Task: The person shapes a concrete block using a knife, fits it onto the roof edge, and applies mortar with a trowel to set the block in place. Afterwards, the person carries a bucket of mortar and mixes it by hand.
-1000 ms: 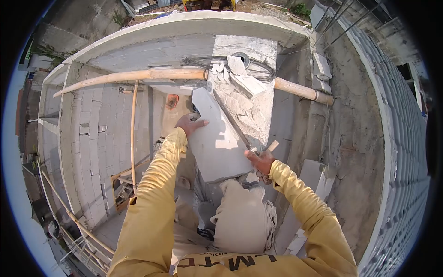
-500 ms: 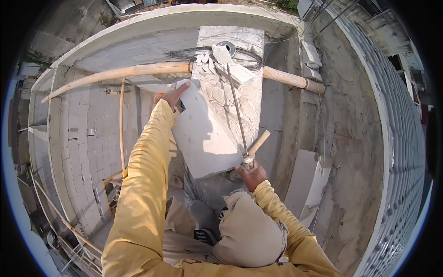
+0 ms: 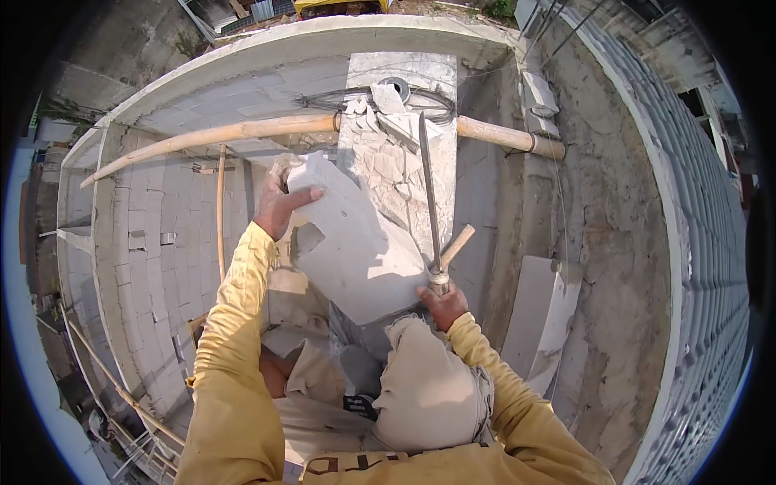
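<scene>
A pale, broken-edged block (image 3: pixel 356 242) leans in front of me, its lower end near my knee. My left hand (image 3: pixel 281 202) grips its upper left end, thumb on the face. My right hand (image 3: pixel 444 305) is closed round the handle of a long-bladed tool (image 3: pixel 428 178), close to the block's lower right corner. The blade points up and away, over the board. A wooden stick (image 3: pixel 458 246) juts out beside the handle. Behind the block, a dusty board (image 3: pixel 440 73) carries pale fragments (image 3: pixel 388 166) and a coil of dark wire (image 3: pixel 432 103).
A bamboo pole (image 3: pixel 234 129) runs crosswise at the board, with its other part (image 3: pixel 509 137) to the right. Another pale block (image 3: pixel 537 315) rests at the right by a rough wall ledge (image 3: pixel 614 267). Block walls (image 3: pixel 153 267) stand left; corrugated roofing (image 3: pixel 711 267) lies far right.
The block has turned, showing its side edge and a notch. My left hand has shifted along its upper left end. The tool's blade has swung to nearly upright in view, off the block's edge.
</scene>
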